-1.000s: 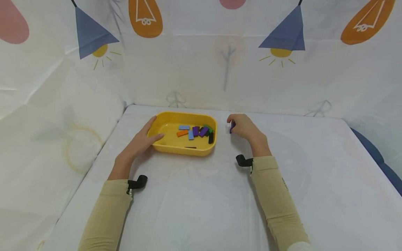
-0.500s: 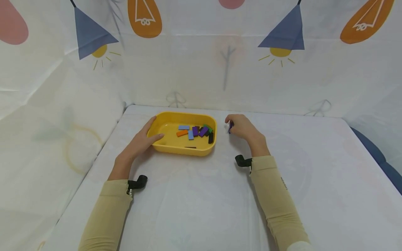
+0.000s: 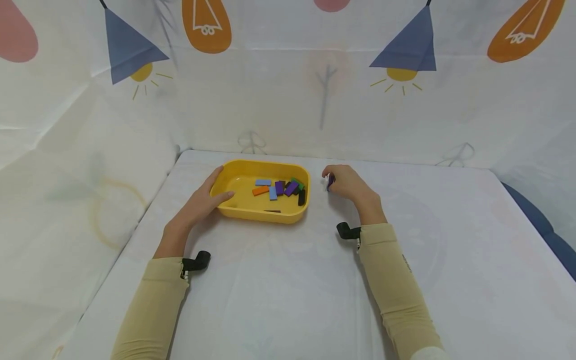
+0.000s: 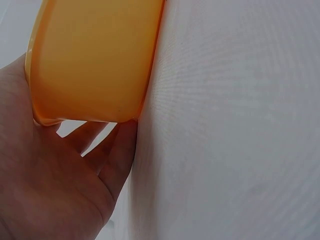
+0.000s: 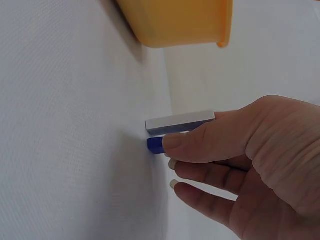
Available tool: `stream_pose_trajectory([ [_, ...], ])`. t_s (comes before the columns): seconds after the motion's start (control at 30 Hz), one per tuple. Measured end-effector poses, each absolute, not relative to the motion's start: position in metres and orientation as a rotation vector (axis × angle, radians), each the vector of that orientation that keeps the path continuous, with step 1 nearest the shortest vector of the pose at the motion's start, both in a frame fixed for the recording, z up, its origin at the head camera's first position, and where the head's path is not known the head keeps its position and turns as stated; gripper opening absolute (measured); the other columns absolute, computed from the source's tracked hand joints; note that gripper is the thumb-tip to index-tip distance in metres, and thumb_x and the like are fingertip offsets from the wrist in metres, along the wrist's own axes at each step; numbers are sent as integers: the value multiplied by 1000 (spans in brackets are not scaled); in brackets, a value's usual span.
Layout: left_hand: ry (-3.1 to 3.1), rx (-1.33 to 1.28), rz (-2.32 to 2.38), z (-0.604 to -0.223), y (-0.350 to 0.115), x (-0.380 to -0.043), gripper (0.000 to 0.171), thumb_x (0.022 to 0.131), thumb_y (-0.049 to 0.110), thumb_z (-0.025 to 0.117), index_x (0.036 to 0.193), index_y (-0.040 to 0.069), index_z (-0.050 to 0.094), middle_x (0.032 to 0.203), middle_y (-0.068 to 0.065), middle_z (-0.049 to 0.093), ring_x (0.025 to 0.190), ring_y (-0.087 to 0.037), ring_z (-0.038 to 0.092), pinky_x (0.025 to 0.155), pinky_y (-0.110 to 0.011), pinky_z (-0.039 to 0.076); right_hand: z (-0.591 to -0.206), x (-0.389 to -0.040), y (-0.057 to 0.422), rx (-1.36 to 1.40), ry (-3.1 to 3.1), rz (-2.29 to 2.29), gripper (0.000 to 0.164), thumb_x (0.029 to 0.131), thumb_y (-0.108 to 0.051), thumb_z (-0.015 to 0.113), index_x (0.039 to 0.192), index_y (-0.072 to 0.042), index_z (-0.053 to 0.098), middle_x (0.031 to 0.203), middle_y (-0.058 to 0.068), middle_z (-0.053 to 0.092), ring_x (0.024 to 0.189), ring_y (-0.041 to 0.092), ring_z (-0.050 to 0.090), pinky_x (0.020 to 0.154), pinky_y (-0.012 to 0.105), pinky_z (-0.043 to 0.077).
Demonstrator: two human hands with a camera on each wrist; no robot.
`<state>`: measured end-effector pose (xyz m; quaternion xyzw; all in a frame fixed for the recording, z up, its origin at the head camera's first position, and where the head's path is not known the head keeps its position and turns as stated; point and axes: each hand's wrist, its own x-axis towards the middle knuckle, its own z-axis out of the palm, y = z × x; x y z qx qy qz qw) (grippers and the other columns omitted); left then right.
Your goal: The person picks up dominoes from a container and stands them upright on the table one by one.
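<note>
Just inside the table's [image 3: 270, 290] far edge, left of its middle, sits a yellow tray [image 3: 258, 215], coloured blocks [image 3: 279, 188] mostly toward its right end; the left hand [image 3: 198, 207] grips its left end; beyond the right end, the right hand [image 3: 353, 186] pinches an upright purple block [image 5: 156, 145]; whether the adjacent white block [image 5: 180, 120] is held, I cannot tell.

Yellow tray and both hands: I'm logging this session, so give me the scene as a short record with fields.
Container: yellow tray on a white table
Contents: light-blue, orange, purple, green and black blocks, several bunched toward the right end
Left hand: grips the tray's left end, thumb over the rim
Right hand: pinches a purple-blue block, right of the tray
Beside that block: a white block; whether also held is unclear
</note>
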<state>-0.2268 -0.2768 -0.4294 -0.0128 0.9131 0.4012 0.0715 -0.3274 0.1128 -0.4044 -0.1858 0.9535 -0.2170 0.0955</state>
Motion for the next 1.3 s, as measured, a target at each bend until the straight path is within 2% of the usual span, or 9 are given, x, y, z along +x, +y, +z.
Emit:
stream_pose_trajectory([
  [0.27,2747,-37,1210,-430,-277,-227,89,88,72,53,155,50,-3,170,1,2,155,-37,8,120,-69,11,-405,-328,112,-539,2817,-622,46,87,5,53,130,-10,61,116,15,65,97,28,54,87,40,49],
  [0.8,2736,-41,1212,-429,-278,-227,90,88,73,53,155,51,-3,170,2,0,155,-38,7,119,-71,11,-400,-325,117,-537,2784,-657,59,86,-1,59,143,-12,50,118,15,62,99,28,54,86,41,49],
  [1.03,2731,-45,1220,-430,-278,-227,90,89,70,54,155,51,-3,170,1,1,155,-39,8,119,-70,12,-393,-324,119,-543,2774,-676,58,87,-9,64,143,-11,49,125,17,60,104,31,57,90,45,52],
  [1.3,2731,-56,1213,-428,-277,-227,88,91,65,55,156,49,-3,170,0,2,155,-39,9,119,-69,13,-374,-316,120,-534,2801,-682,55,90,-15,66,143,-11,49,133,17,57,117,33,55,99,50,49],
])
